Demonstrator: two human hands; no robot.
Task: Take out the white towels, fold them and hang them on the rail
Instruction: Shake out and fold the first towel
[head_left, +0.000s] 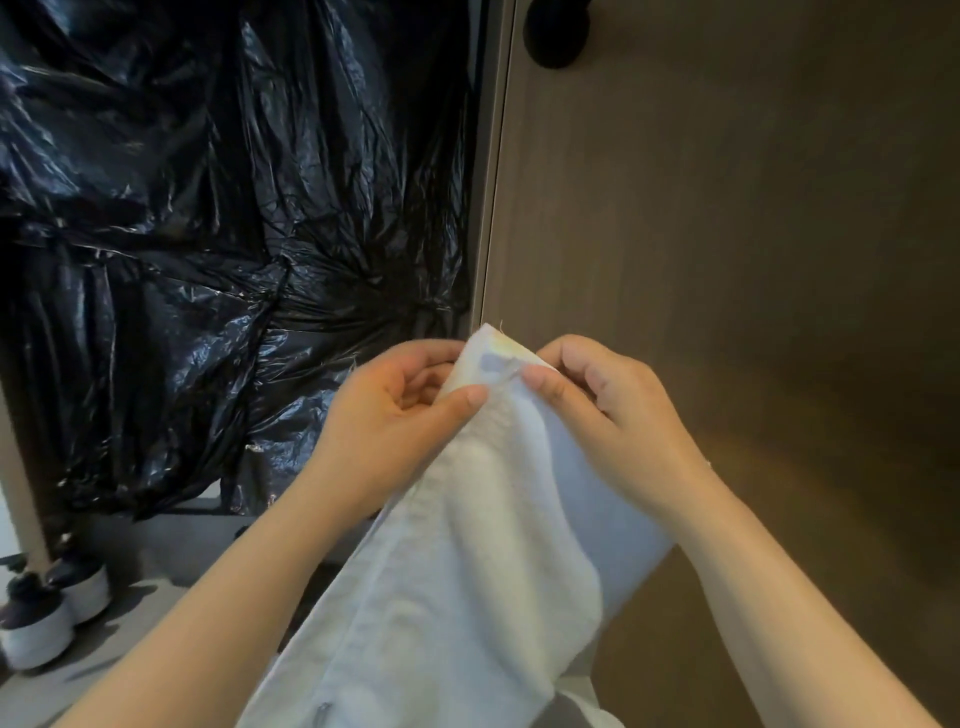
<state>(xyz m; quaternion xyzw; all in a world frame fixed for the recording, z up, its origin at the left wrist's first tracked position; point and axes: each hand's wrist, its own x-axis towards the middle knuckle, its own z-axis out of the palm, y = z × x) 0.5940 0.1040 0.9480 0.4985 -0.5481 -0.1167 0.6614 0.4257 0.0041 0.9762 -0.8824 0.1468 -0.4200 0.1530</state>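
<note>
A white towel hangs down in front of me, its top corner raised at mid-frame. My left hand pinches that corner from the left between thumb and curled fingers. My right hand pinches the same corner from the right, thumb on the near face. The two hands nearly meet at the towel's tip. The cloth drapes loosely between my forearms and runs out of the bottom of the frame. No rail is in view.
Crumpled black plastic sheeting covers the left half behind the towel. A brown wooden panel with a black round knob fills the right. White-soled shoes stand on the grey floor at the lower left.
</note>
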